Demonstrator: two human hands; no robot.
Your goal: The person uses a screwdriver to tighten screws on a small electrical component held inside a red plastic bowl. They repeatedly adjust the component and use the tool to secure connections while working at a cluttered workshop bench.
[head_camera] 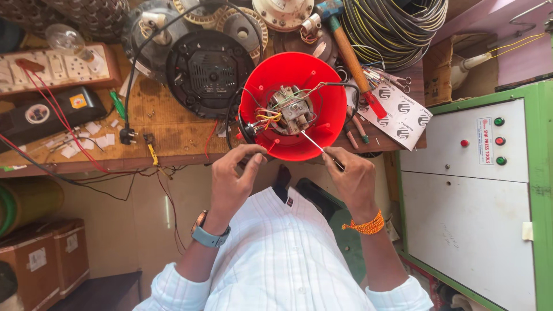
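Biggest first: white-and-green metal cabinet (464, 190) w/ red and green round buttons, standing on the right side of view. Next, worn brown wooden workbench (173, 135) across the top, its near edge facing the person. On the bench, top right, a thick coil of black and yellow cable (397, 23). Left of centre, a round black motor housing w/ vented middle (210, 72), touching the red shell's left side.

Centre: round red plastic appliance shell (291, 103), open side up, sitting at the bench's near edge and overhanging it a bit. Inside it, a small metal motor w/ yellow, red and green wires (291, 109).

A wooden-handled hammer w/ blue head (348, 55) lies diagonally just right of the shell, handle end resting on white printed paper sheets (400, 115). Far left, a white switchboard on a wood base (55, 66) and a black box w/ red leads (49, 112).

Left hand (233, 178), watch on wrist, fingers curled onto the shell's near rim, thumb and forefinger pinched tog. at the edge; what's between them can't be told. Right hand (351, 175), orange thread band on wrist, clamped round a thin metal screwdriver (319, 147), tip angled up-left into the shell toward the motor.
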